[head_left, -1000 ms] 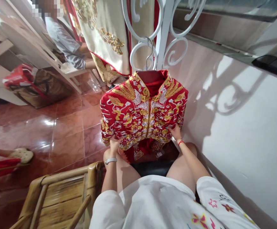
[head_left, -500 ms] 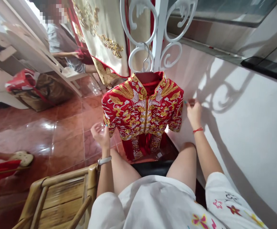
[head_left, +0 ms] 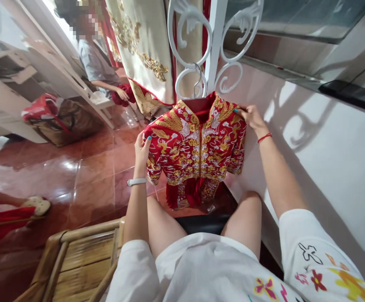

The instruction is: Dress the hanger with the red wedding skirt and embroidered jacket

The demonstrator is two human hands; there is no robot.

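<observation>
Left hand (head_left: 142, 152) pinches sleeve edge of red gold-embroidered jacket (head_left: 198, 147); right hand (head_left: 252, 118) grips opposite shoulder. Pull evenly, keep centred under metal hanger hook (head_left: 197, 84), avoid snagging embroidery.

Bamboo chair (head_left: 75, 260), cream embroidered garment (head_left: 144, 46).

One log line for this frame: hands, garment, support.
left hand: on jacket's sleeve edge | right hand: on its shoulder | red embroidered jacket: on hanger | hanger: hooked on white scrolled rack
</observation>
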